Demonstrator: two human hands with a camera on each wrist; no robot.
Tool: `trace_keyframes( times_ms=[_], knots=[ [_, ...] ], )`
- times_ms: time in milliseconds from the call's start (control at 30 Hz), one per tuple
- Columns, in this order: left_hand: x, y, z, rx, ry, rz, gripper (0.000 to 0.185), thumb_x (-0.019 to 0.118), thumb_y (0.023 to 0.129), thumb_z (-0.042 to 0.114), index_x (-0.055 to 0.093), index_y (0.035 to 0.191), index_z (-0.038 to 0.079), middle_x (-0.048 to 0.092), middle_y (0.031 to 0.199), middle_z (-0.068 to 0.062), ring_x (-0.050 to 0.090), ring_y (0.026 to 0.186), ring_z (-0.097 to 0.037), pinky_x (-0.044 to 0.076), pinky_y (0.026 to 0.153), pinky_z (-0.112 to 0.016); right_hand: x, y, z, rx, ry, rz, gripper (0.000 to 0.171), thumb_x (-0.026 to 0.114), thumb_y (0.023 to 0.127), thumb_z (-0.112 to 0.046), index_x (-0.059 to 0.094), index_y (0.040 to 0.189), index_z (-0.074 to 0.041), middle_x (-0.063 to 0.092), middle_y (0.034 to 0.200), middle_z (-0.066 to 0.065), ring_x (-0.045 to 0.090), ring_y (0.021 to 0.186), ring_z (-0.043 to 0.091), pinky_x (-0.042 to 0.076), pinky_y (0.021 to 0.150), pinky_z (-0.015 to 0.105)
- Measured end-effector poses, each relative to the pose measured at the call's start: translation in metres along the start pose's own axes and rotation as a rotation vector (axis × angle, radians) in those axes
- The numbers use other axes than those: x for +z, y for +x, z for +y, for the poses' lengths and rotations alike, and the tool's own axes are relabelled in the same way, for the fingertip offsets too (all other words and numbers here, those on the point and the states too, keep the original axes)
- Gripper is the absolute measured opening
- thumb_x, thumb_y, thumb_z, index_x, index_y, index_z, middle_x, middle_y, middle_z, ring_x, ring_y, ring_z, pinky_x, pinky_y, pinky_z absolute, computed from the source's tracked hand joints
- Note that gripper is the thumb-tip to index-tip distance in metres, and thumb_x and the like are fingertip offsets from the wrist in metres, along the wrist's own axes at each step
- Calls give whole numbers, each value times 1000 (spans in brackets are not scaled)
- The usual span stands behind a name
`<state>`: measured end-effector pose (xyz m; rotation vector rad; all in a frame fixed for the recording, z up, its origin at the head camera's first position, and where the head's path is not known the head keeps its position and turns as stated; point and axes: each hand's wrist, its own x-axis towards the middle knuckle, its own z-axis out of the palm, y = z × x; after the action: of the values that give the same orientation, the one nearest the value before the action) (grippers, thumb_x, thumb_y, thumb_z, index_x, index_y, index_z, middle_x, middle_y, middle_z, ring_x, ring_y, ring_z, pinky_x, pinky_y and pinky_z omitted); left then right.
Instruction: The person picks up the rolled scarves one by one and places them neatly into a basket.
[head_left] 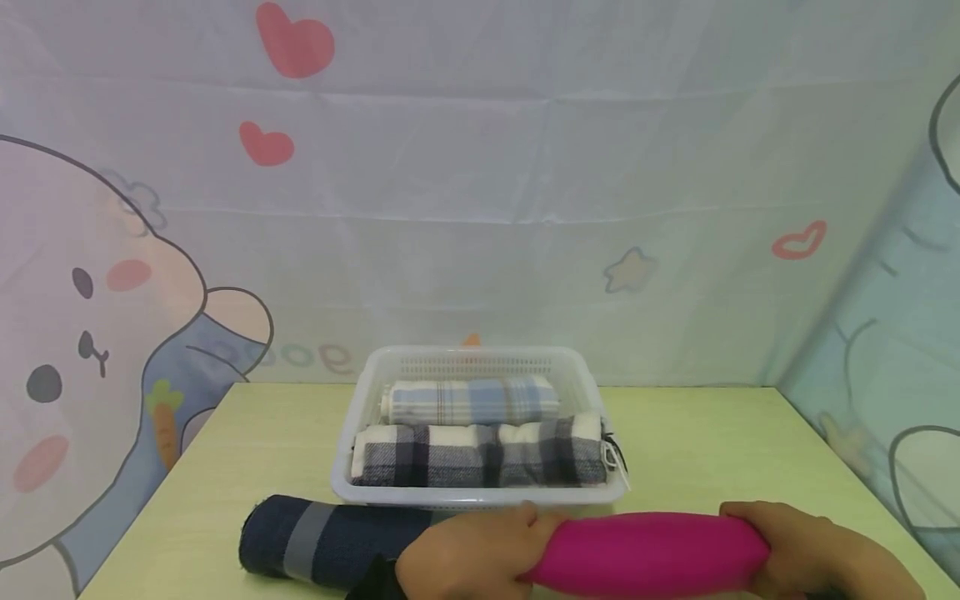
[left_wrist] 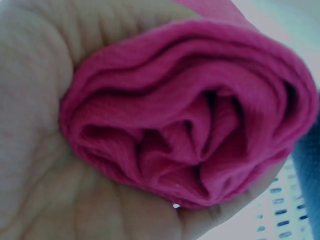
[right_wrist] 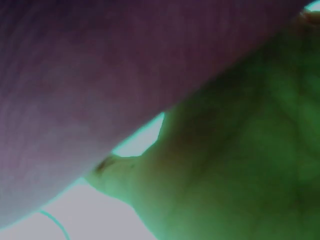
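Note:
A magenta cloth roll (head_left: 648,552) is held level between both hands at the front right of the head view. My left hand (head_left: 476,554) grips its left end. In the left wrist view, the folded layers of that end show, with palm and fingers curled around them. On the opposite end, my right hand (head_left: 813,546) takes hold of the roll. The right wrist view is dark and close, with the cloth beside the palm (right_wrist: 240,150). Just left of my left hand lies a navy cloth roll (head_left: 348,542) with a grey stripe, its right end partly hidden.
A white plastic basket (head_left: 472,497) stands at the table's back middle. Inside lie a blue-and-white plaid roll (head_left: 472,402) and, nearer me, a black-and-white plaid roll (head_left: 480,457) with strings at its right end. A printed curtain (head_left: 465,167) hangs behind the table (head_left: 697,450).

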<state>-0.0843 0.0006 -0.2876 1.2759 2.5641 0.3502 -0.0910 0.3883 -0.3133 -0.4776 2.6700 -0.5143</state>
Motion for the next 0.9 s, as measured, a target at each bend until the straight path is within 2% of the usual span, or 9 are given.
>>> trace_keyframes(
  times_ms=[100, 233, 300, 467, 700, 900],
  knots=[
    [-1, -2, -1, -27, -1, -12, 63, 66, 90, 20, 38, 146, 27, 54, 104, 10, 52, 86, 2, 45, 74, -17, 0, 1, -5, 25, -54, 22, 37, 80, 77, -24, 59, 106, -31, 57, 87, -16, 47, 75, -4, 40, 64, 26],
    [-4, -3, -2, -39, 8, -27, 61, 65, 90, 19, 38, 144, 26, 53, 102, 10, 51, 85, 2, 45, 74, -16, 2, 1, -9, 58, -138, 68, 34, 81, 77, -32, 57, 100, -38, 55, 84, -21, 47, 74, -4, 40, 67, 37],
    [-6, -5, -1, -42, 17, -27, 61, 65, 90, 19, 39, 144, 26, 53, 102, 10, 50, 85, 2, 45, 75, -16, 1, 1, -10, 32, -137, 86, 35, 82, 76, -29, 57, 97, -38, 55, 82, -22, 47, 73, -5, 36, 66, 39],
    [-11, -9, -3, -82, -17, -43, 62, 63, 90, 18, 37, 145, 28, 53, 106, 10, 50, 87, 2, 46, 75, -18, -1, 1, -9, -71, -142, 138, 45, 85, 68, -17, 55, 96, -35, 53, 79, -21, 44, 70, -7, 28, 63, 35],
    [-18, -15, -4, -87, 10, -27, 69, 65, 85, 15, 36, 147, 24, 53, 110, 8, 49, 82, 1, 45, 73, -17, -2, 1, -12, -82, -153, 166, 48, 85, 63, -13, 54, 94, -34, 51, 78, -19, 43, 71, -8, 26, 65, 33],
    [-23, -22, -3, -92, 51, 29, 68, 68, 84, 19, 38, 146, 23, 56, 111, 6, 52, 78, 0, 47, 71, -18, -2, 4, -13, -125, -126, 180, 47, 84, 65, -11, 54, 96, -32, 53, 80, -20, 44, 70, -7, 31, 63, 32]
  ],
)
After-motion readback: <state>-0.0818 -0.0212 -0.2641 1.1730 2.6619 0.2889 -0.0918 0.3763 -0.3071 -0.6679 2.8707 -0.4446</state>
